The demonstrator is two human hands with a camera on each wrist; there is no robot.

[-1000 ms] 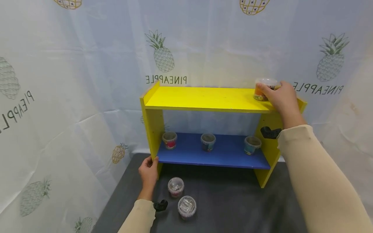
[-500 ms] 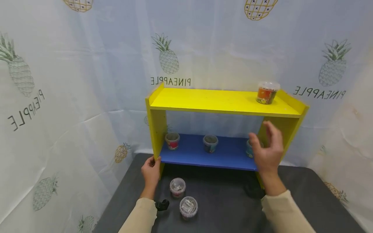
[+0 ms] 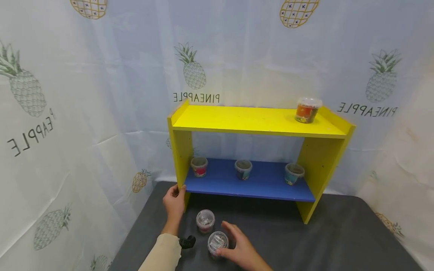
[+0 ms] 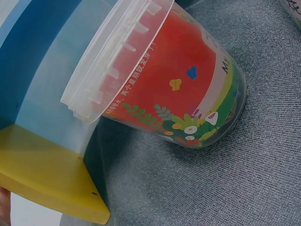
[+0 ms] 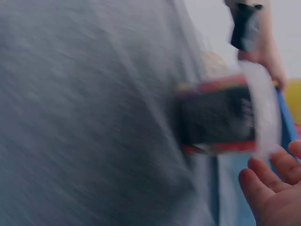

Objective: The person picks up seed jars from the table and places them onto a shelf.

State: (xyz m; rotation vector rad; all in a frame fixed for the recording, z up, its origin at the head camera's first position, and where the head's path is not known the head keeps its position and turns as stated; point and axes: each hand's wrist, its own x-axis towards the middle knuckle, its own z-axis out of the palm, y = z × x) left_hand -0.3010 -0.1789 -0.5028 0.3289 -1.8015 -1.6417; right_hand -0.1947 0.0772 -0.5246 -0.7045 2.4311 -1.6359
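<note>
The left hand [image 3: 174,203] is gripping the shelf [image 3: 244,118] by its left side, presumably steadying it; the farther tub [image 3: 205,220] is standing on the table [image 3: 332,233], with the nearer tub [image 3: 216,241] just beside it — there the right hand [image 3: 243,250] is holding its fingers loosely apart, not gripping yet — and closing them evenly below the rim should be keeping it upright

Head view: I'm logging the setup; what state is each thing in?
Shelf unit, standing.
Orange tub, upright on top.
Left shelf tub, upright.
Middle shelf tub, upright.
Right shelf tub, upright.
Far table tub, upright.
Near table tub, upright.
Left grip, pinching shelf unit's side.
Right grip, spread beside near table tub, contact unclear.
</note>
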